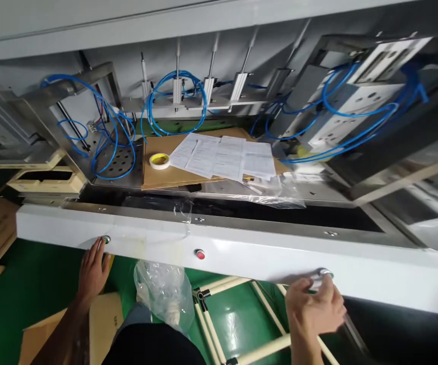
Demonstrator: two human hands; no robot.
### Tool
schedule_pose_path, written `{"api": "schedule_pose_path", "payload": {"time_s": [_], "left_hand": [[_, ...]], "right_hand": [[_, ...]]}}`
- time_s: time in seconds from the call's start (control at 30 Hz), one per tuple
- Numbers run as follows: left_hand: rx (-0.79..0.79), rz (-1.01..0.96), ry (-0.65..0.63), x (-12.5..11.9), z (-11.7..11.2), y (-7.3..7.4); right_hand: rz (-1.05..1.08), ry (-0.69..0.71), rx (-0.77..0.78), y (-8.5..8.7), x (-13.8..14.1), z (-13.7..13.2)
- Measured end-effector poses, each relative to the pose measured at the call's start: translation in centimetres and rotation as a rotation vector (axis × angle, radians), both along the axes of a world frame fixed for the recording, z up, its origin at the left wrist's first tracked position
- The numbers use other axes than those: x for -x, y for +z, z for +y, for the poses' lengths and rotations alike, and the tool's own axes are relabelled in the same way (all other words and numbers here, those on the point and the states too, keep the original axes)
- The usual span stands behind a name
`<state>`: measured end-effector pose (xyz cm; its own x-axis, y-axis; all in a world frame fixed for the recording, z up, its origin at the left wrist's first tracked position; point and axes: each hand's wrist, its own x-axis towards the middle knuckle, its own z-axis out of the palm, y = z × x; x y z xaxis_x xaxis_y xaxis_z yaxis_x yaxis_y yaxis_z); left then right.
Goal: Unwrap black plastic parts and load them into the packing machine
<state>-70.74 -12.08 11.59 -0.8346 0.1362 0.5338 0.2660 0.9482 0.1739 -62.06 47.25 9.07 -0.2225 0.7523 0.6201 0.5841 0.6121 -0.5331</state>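
A white panel bar (257, 248) runs across in front of me with push buttons set in it. My left hand (94, 271) is at the left end, fingers stretched out, the fingertips touching a green push button (106, 240). At the right, my right hand (316, 306) has its fingers curled in, with the thumb and a finger against a metal-ringed push button (326, 274). Part of that button is covered by the fingers. Between the hands sits a red push button (201, 254), touched by neither.
Behind the bar, papers (222, 156) and a tape roll (159, 161) lie on cardboard (158, 178). Blue air hoses (148, 106) loop around pneumatic cylinders (239, 86). Below are a plastic bag (166, 289), a pipe frame (266, 349) and a cardboard box (105, 324).
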Motion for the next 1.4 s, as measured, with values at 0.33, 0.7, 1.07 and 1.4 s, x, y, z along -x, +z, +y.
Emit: {"api": "schedule_pose_path", "payload": {"time_s": [0.33,0.7,1.07,1.4], "left_hand": [[-0.137,0.049,-0.188,6.3,4.4,7.9],[0.124,-0.174,-0.381,12.4,9.2,5.7],[0.092,-0.164,-0.381,12.6,8.3,5.3],[0.109,-0.153,-0.396,12.3,8.5,5.5]], "right_hand": [[-0.176,0.751,-0.115,8.5,7.2,-20.3],[-0.256,0.672,0.494,11.7,11.1,-22.5],[-0.111,0.389,0.596,14.0,9.0,-17.9],[-0.424,0.636,0.305,13.1,16.1,-22.4]]}}
